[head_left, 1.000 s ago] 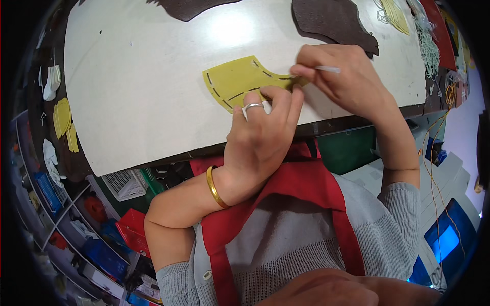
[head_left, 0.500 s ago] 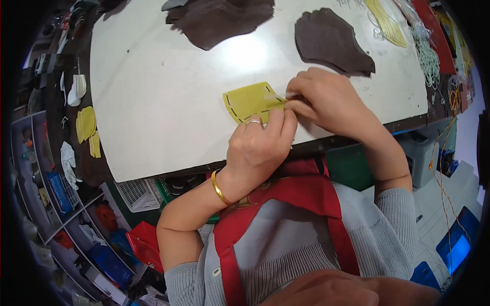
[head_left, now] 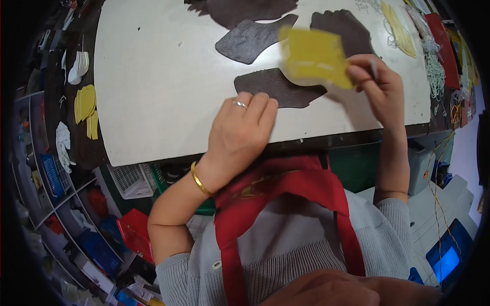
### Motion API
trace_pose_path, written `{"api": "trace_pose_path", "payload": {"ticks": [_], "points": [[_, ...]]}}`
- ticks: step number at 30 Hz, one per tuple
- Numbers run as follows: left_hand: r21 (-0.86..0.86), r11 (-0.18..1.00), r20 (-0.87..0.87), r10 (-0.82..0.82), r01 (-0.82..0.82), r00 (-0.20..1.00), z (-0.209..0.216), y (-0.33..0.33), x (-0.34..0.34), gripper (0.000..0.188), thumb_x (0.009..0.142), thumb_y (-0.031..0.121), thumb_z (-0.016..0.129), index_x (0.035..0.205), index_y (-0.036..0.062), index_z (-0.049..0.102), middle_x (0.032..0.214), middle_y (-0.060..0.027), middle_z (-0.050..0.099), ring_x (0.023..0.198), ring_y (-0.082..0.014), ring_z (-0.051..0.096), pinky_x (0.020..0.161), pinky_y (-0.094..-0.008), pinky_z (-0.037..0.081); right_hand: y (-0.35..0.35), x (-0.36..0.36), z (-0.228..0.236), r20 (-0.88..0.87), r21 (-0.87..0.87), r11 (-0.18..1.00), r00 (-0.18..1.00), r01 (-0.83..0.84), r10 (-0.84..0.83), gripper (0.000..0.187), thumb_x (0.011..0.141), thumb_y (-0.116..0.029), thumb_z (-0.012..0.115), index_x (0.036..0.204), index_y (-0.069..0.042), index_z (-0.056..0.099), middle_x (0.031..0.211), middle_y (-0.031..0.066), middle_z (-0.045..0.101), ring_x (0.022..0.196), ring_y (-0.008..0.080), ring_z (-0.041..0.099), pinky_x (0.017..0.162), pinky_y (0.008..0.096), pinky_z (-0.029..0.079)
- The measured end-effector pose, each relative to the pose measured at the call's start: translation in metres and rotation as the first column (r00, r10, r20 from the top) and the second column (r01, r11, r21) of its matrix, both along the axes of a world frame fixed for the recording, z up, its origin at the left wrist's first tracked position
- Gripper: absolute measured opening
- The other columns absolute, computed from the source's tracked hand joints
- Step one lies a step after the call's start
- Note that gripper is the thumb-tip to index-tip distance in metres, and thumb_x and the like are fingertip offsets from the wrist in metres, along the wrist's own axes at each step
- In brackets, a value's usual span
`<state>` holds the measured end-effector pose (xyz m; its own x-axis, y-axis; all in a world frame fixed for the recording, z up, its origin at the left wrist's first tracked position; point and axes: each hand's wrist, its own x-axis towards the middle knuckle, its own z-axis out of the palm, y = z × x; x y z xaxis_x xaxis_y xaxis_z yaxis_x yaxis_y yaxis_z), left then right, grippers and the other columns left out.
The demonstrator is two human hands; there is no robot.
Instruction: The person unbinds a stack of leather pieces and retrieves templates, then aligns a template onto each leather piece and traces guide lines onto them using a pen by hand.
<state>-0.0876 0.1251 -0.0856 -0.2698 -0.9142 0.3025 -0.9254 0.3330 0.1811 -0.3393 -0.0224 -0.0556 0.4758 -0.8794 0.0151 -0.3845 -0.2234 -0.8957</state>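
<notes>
My left hand [head_left: 239, 130] rests at the near left edge of a dark brown leather piece [head_left: 286, 92] on the table, its bent fingers pressed together on it; the fingertips are partly hidden. My right hand [head_left: 376, 86] is closed on the lower right corner of a flat yellow cut piece [head_left: 316, 53], lifted above the table and blurred by motion. The yellow piece partly covers the leather behind it. A second, shinier dark leather piece [head_left: 250, 41] lies farther off, left of the yellow piece.
Stacks of brown leather pieces [head_left: 245, 10] [head_left: 342, 30] lie at the far side of the white table [head_left: 153, 112]. Yellow strips [head_left: 397, 28] and pale cord [head_left: 434, 71] are at the far right. More yellow pieces [head_left: 85, 103] and a white glove [head_left: 63, 145] lie along the left.
The yellow piece, on the table between both hands before, is now lifted away to the right in my right hand. My left hand has let go of it. Two separate dark leather pieces now show.
</notes>
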Motion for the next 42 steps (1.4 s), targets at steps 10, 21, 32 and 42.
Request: {"api": "trace_pose_path", "payload": {"ticks": [10,21,32,42], "points": [[-0.148,0.977,-0.239,0.114,-0.153,0.964,-0.019,0.022,-0.005,0.027,0.076,0.002,0.07,0.103,0.0005,0.07,0.103,-0.0115,0.068,0.098,-0.0299,0.067,0.077,-0.0361,0.058,0.009,0.049,-0.023,-0.223,0.064,0.946,0.92,-0.316,0.323,0.021,0.092,-0.018,0.071,0.102,0.0,0.074,0.074,0.0121,0.069,0.063,0.0167,0.063,0.063,0.0302,0.051],[-0.048,0.991,0.075,0.126,-0.122,0.989,-0.002,0.013,-0.016,0.027,0.082,0.006,0.063,0.109,0.0047,0.067,0.092,-0.0064,0.057,0.085,-0.0204,0.059,0.065,-0.0252,0.054,-0.008,0.035,-0.018,-0.3,0.023,0.943,0.898,-0.331,0.322,0.015,0.09,-0.012,0.072,0.099,0.001,0.072,0.079,0.0079,0.071,0.073,0.0103,0.066,0.071,0.0266,0.053],[0.014,0.999,0.203,0.046,-0.05,0.978,0.004,0.007,-0.03,0.047,0.079,0.009,0.064,0.126,0.0113,0.067,0.1,-0.0048,0.058,0.087,-0.0231,0.059,0.067,-0.0284,0.054,0.002,0.018,-0.02,-0.356,-0.448,0.85,0.927,-0.277,0.115,0.015,0.089,-0.022,0.073,0.094,-0.008,0.069,0.083,0.0075,0.07,0.074,0.0266,0.069,0.065,0.0372,0.053],[-0.064,0.998,0.14,0.019,-0.01,0.99,-0.009,0.015,-0.054,0.04,0.086,0.018,0.056,0.115,-0.0068,0.069,0.105,-0.0179,0.063,0.091,-0.0291,0.061,0.082,-0.0375,0.054,0.012,0.098,-0.003,-0.207,-0.246,0.777,0.815,-0.579,0.541,0.032,0.102,-0.033,0.056,0.09,-0.005,0.066,0.07,0.0117,0.062,0.061,0.031,0.062,0.06,0.0395,0.048]]}}
